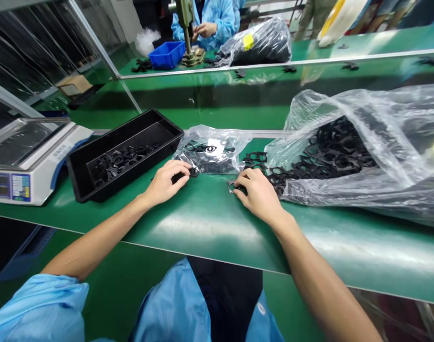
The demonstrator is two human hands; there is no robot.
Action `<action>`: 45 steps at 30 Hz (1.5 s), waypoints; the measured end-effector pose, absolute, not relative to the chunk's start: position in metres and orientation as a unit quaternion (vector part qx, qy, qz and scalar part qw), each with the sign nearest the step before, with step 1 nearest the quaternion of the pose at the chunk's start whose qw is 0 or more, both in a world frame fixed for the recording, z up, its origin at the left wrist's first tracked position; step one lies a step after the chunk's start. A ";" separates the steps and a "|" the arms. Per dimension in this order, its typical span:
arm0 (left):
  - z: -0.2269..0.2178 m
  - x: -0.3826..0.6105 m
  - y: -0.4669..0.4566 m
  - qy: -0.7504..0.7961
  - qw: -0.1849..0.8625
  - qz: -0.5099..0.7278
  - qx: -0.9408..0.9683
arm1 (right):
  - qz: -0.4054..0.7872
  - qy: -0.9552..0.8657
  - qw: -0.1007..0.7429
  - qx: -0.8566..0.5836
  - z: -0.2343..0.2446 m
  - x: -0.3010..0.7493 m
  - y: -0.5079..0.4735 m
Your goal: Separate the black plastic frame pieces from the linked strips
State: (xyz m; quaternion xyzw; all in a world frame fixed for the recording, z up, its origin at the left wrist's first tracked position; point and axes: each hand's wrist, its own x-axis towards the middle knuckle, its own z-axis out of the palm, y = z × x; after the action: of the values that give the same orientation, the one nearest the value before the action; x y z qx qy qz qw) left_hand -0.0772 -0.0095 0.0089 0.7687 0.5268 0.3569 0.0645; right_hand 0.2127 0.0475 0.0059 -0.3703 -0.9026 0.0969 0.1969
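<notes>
Three things could be going wrong on the desk [202,225]. Your left hand [164,183] is holding a dark piece [194,172] at its fingertips, beside the small clear bag [231,162]; if a finger is catching its film, the bag could be dragging along. Your right hand [258,194] is pinching a black frame [231,186] near the loose parts [256,157]; if this pinch is weak, the frame could be slipping. If the large open bag [309,105] is shifting, more parts could be spilling.

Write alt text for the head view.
A person's left hand and right hand handle small black parts at a green worktop, between a black tray of parts and a large plastic bag spilling more. A scale sits left.
</notes>
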 end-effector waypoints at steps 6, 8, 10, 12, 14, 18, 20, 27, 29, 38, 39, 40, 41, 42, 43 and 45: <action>0.024 -0.042 0.010 0.514 0.087 0.447 0.727 | 0.090 -0.911 0.154 -0.372 0.004 0.208 0.046; 0.022 -0.032 0.015 0.491 0.074 0.446 0.745 | 0.093 -0.914 0.153 -0.363 0.002 0.207 0.045; 0.017 -0.028 0.015 0.478 0.058 0.417 0.771 | 0.110 -0.915 0.164 -0.351 0.001 0.206 0.044; 0.008 -0.032 0.010 0.477 0.056 0.371 0.795 | 0.144 -0.909 0.187 -0.343 0.000 0.205 0.042; 0.002 -0.042 0.002 0.484 0.063 0.325 0.810 | 0.191 -0.892 0.220 -0.346 0.000 0.204 0.041; 0.008 -0.059 -0.009 0.520 0.041 0.306 0.796 | 0.297 -0.816 0.306 -0.390 0.002 0.201 0.041; 0.017 -0.057 -0.010 0.523 0.032 0.338 0.782 | 0.360 -0.759 0.347 -0.416 0.002 0.200 0.041; 0.004 -0.017 -0.018 0.368 0.015 0.330 0.869 | 0.641 -0.510 0.388 -0.422 0.011 0.194 0.036; -0.011 -0.018 -0.021 0.323 -0.024 0.254 0.911 | 0.672 -0.465 0.394 -0.421 0.016 0.193 0.034; 0.003 -0.030 -0.008 0.441 -0.019 0.385 0.811 | 0.734 -0.408 0.373 -0.395 0.021 0.193 0.029; 0.005 -0.021 -0.006 0.432 0.003 0.413 0.801 | 0.741 -0.403 0.370 -0.390 0.021 0.193 0.029; 0.005 -0.013 -0.005 0.421 0.020 0.433 0.797 | 0.748 -0.396 0.365 -0.387 0.020 0.193 0.029; 0.004 -0.005 -0.004 0.408 0.032 0.447 0.795 | 0.756 -0.389 0.360 -0.384 0.020 0.192 0.029; 0.001 0.001 -0.003 0.396 0.039 0.456 0.796 | 0.763 -0.382 0.355 -0.381 0.019 0.192 0.029; -0.003 0.006 -0.003 0.387 0.042 0.461 0.797 | 0.768 -0.379 0.350 -0.380 0.017 0.192 0.029; -0.012 0.009 -0.003 0.375 0.042 0.464 0.801 | 0.773 -0.386 0.335 -0.377 0.015 0.191 0.028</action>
State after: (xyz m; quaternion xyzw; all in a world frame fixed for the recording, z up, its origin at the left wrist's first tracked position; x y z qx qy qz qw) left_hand 0.0089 -0.0031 -0.0117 0.8012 0.3752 0.4643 0.0419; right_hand 0.1914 0.0281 0.0148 -0.3766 -0.3860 0.7728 0.3346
